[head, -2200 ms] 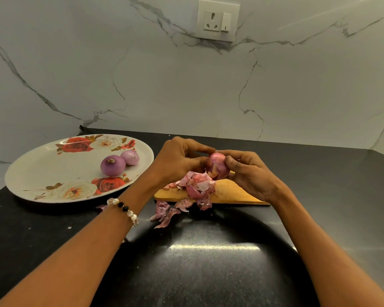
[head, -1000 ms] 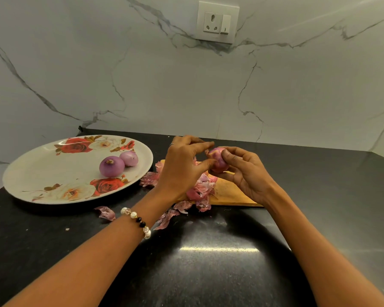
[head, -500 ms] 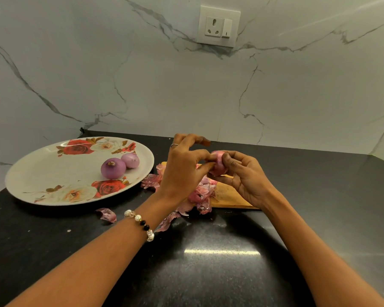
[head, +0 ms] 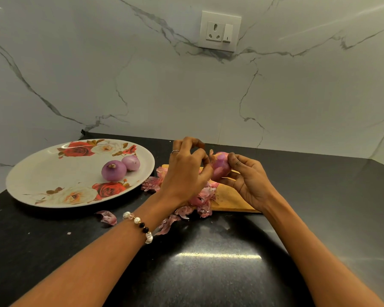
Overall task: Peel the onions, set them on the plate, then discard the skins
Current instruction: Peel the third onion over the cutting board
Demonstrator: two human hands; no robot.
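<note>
Black stone counter, glossy under the light, and right in the middle of it both hands are up on one onion. Right hand cups it from the right side, fingers curled round it, thumb on top, held just above the wooden board. Left hand pinches at the onion's left side, and its knuckles block my view of what the fingertips have hold of. Loose pink skins are heaped on the board's left end and spill onto the counter, one stray scrap lying nearer, beside the beaded bracelet. Over on the left, the floral plate carries two peeled onions, touching each other. Far behind, a white socket sits in the marble wall.
</note>
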